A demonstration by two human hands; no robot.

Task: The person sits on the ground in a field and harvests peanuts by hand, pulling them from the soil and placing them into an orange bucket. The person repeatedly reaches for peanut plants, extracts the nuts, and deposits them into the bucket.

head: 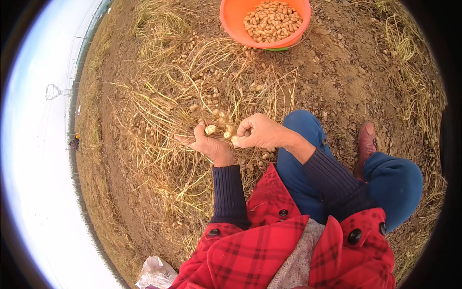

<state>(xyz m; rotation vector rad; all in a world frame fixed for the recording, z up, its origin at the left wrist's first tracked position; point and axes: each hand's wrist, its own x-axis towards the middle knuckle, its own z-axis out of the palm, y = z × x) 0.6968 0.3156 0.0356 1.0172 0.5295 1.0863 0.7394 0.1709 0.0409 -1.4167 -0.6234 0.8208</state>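
My left hand (207, 144) grips a bundle of dry peanut plants (155, 108), its stems fanning out to the left. Pale peanut pods (210, 129) hang at the root end, just beyond my left thumb. Close on the right, my right hand (258, 132) pinches a peanut pod (234, 140) between thumb and fingertips. Whether that pod is still joined to its root cannot be made out. Ahead of both hands stands an orange plastic bucket (231, 21) with peanuts (272, 21) inside.
More uprooted peanut plants (213, 54) lie on the brown soil (346, 72) around me. My bent knee (303, 123) is beside my right forearm. A white plastic bag (156, 271) rests at lower left. Far off at left are a person (75, 142) and a power pylon (54, 91).
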